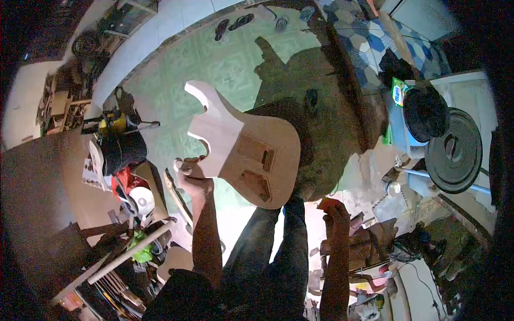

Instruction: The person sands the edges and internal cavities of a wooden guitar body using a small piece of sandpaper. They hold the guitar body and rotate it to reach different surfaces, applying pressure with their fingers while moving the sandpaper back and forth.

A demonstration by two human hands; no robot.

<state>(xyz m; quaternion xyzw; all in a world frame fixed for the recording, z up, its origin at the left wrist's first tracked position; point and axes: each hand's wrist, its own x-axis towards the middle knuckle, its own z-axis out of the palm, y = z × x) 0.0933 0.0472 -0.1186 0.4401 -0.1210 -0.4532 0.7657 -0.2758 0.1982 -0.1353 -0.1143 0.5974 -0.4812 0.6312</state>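
An unfinished wooden electric guitar body [254, 140] is held out in front of me, above the floor. Its wood is bare, with routed cavities cut into the face and two horns; part of it is brightly lit and the rest lies in shadow. My left hand [194, 182] is closed round its lower left edge near the shorter horn. Apart from the body, to its lower right, my right hand [336, 213] has its fingers drawn together. A small yellow-orange patch shows at those fingertips, too small to name.
Green patterned floor tiles [187, 64] spread beyond, with sandals [241, 21] at the far side. Tools and a yellow power tool [112, 124] crowd the left. A round black lid [454, 151] leans by a blue container at right. A long pole [131, 251] lies lower left.
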